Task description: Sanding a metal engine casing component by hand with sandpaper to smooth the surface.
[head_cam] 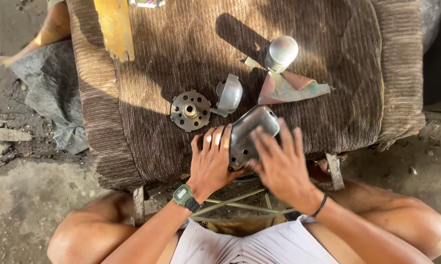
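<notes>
A rounded rectangular metal cover [252, 129] with small holes rests on the near edge of a brown ribbed cushion [181, 54]. My left hand [211, 159], with a green watch on its wrist, grips the cover's left side. Flat over the cover's right side lies my right hand [279, 161], fingers spread; a dark band circles that wrist. Left of the cover lies a round perforated metal flange [190, 110] with a brass centre. A small domed metal cap [229, 94] sits beside it.
A polished metal cylinder [281, 53] stands farther back, next to a torn piece of reddish sandpaper [291, 88]. A yellow worn plank [115, 27] lies at the cushion's back left. Dirty concrete ground and a grey sheet [52, 93] are on the left. My bare knees flank the stool.
</notes>
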